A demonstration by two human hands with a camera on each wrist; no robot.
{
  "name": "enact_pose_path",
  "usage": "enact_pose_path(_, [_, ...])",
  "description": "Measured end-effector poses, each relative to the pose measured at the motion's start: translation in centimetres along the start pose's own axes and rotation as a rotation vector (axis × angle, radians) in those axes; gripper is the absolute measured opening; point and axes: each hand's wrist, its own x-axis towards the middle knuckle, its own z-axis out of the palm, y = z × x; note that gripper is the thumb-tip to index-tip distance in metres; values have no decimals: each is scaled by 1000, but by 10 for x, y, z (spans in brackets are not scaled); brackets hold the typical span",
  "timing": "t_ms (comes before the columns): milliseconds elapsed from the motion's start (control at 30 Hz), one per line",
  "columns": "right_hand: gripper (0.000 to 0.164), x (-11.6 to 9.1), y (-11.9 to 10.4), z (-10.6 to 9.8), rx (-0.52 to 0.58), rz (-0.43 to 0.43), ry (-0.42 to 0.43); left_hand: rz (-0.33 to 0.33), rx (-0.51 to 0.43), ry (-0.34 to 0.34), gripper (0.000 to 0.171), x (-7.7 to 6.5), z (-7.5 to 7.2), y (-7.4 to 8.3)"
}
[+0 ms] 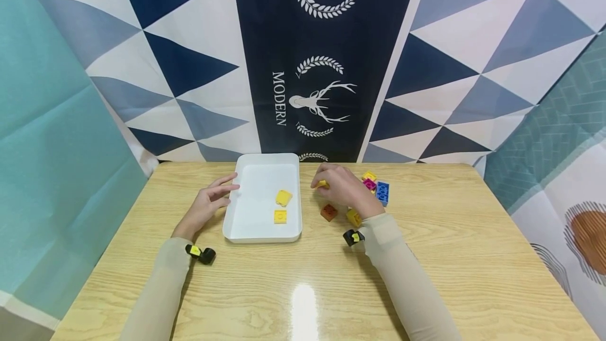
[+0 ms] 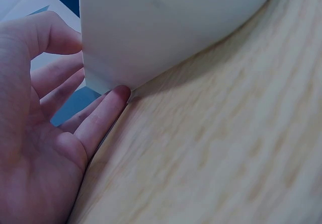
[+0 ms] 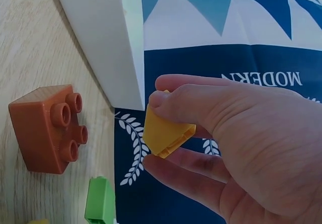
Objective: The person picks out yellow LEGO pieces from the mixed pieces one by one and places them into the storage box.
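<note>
My right hand [image 1: 338,186] pinches a yellow toy building brick [image 3: 166,128] between thumb and fingers, just right of the white tray [image 1: 253,199]. In the right wrist view the brick shows a sloped shape and a hollow edge. My left hand [image 1: 210,204] is at the tray's left side, its fingers extended and touching the wall, as the left wrist view shows. Inside the tray lie a yellow brick [image 1: 283,198] and, nearer the front, another yellow brick [image 1: 280,217]. A brown-orange brick [image 1: 329,212] with studs sits on the table below my right hand.
Right of my right hand are a blue brick [image 1: 382,193], a magenta brick [image 1: 369,185] and a yellow brick [image 1: 369,176], close together. One more yellow brick [image 1: 354,218] lies by the right wrist. A green brick [image 3: 99,201] shows in the right wrist view. Patterned cloth [image 1: 397,136] hangs behind the table.
</note>
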Motion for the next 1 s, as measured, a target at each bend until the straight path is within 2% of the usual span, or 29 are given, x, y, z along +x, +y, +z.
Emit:
enact_pose_path(700, [19,3,-3,-7,-53,-19,-47,-15,-19,-9,42,2,-3,-3])
enact_pose_path(1000, [17,5,-4,-1,-93,-42,-40,-13,-19,-10,42,2,-1,-2])
